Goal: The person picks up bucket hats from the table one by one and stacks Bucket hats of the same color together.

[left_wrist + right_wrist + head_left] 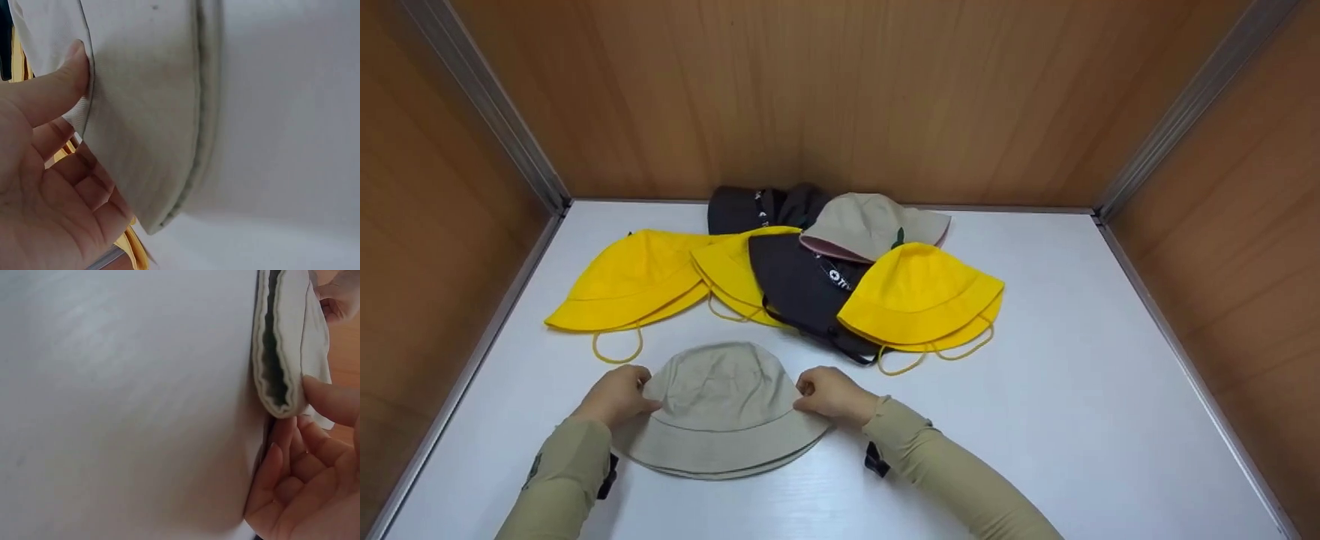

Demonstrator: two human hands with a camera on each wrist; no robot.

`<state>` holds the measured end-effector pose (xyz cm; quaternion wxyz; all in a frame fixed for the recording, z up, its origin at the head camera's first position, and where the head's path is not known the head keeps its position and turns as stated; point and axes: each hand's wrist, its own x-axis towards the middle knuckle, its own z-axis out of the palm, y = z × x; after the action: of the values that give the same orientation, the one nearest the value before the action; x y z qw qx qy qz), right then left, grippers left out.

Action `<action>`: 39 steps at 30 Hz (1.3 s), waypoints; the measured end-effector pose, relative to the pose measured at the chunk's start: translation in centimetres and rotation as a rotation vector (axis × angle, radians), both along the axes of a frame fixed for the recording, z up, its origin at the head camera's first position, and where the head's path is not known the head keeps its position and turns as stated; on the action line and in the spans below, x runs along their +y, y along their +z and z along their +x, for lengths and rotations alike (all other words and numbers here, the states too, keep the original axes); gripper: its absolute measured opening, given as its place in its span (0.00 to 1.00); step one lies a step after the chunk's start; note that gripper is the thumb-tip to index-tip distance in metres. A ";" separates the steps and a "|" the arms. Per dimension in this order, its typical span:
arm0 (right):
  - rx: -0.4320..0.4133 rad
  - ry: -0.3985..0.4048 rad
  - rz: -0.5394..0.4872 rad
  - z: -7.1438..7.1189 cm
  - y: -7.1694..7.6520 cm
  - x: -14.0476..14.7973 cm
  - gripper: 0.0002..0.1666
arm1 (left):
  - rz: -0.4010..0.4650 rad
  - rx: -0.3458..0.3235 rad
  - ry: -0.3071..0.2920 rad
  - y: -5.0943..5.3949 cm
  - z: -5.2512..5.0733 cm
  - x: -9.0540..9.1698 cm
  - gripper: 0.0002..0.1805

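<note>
A beige bucket hat (727, 405), folded flat with its brim toward the person, lies on the white table. My left hand (619, 396) pinches its left side where crown meets brim; in the left wrist view the thumb of that hand (45, 163) presses along the seam, with the other fingers behind the cloth. At the opposite side my right hand (834, 394) pinches the same seam. The right wrist view has the hat's brim (281, 371) edge-on, its two layers slightly apart, with the right hand's (315, 467) thumb on top and fingers beneath.
Behind lie several more hats: a yellow hat (634, 277) at left, another yellow hat (727, 266), a black hat (791, 277), a yellow hat (922, 292) at right, a beige hat (859, 221) and a dark hat (735, 210). Wooden panels (840, 97) enclose the white table (1110, 420).
</note>
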<state>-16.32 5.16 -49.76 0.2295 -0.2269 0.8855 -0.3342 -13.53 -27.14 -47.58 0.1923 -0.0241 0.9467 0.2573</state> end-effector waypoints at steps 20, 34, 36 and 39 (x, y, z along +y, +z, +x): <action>0.095 -0.018 0.117 0.1 -0.6 -2.8 0.10 | -0.046 0.039 0.053 0.0 0.8 -2.8 0.17; 0.102 -0.010 0.127 -0.2 -0.7 -2.7 0.10 | -0.070 0.047 0.057 0.5 0.8 -2.4 0.17; 0.100 -0.014 0.122 -0.3 -0.7 -2.6 0.10 | -0.071 0.046 0.061 0.5 0.9 -2.3 0.18; 0.082 -0.016 0.103 -0.3 -0.8 -2.5 0.11 | -0.082 0.044 0.062 0.5 1.1 -2.1 0.19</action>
<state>-16.60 2.67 -50.51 0.2019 -0.2211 0.9120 -0.2804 -12.47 -29.28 -47.11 0.1623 -0.0559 0.9592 0.2245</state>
